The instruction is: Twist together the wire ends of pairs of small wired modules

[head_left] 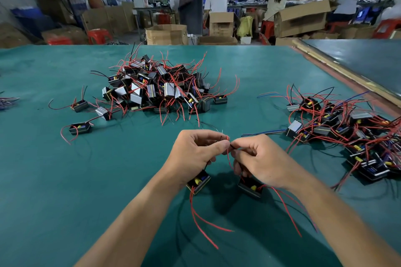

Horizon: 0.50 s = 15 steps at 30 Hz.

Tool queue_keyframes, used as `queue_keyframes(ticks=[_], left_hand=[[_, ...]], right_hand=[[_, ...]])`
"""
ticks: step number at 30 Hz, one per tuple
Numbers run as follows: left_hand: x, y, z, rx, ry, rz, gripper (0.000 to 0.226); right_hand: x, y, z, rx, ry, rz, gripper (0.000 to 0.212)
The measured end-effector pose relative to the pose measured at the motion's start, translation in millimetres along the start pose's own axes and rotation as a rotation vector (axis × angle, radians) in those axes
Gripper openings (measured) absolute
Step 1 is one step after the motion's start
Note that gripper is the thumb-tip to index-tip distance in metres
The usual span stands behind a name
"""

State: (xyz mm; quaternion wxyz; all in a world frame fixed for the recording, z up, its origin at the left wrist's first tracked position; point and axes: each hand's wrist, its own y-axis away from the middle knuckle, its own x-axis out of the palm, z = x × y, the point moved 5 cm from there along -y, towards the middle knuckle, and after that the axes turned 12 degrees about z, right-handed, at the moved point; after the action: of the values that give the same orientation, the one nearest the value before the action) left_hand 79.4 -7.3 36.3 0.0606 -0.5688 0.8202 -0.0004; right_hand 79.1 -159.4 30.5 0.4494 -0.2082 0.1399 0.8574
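Note:
Both hands are raised over the green table [65,180], fingertips almost meeting. My left hand [196,149] pinches thin red and black wire ends [226,138] between thumb and forefinger. My right hand [258,158] pinches the neighbouring black wire end. Below my left hand hangs a small black module [198,182] with yellow and blue parts inside. A second black module [250,187] hangs under my right hand. Long red wires [201,221] trail from both modules toward me.
A big pile of loose modules [156,86] with red wires lies at the table's centre back. Another heap of modules [351,134] spreads along the right. Single modules [80,128] lie at the left. Behind the table stand cardboard boxes [166,34], red stools and seated workers.

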Motion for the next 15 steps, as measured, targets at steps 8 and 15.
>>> queue_keyframes(ticks=[8, 15], left_hand=[[3.3, -0.3, -1.5, -0.03, -0.019, 0.039, 0.021], [4.3, -1.1, -0.7, -0.022, -0.039, 0.038, 0.014]], right_hand=[[0.3, 1.0, 3.5, 0.01, 0.055, 0.011, 0.032], [1.1, -0.2, 2.4, 0.009, 0.078, 0.013, 0.03]])
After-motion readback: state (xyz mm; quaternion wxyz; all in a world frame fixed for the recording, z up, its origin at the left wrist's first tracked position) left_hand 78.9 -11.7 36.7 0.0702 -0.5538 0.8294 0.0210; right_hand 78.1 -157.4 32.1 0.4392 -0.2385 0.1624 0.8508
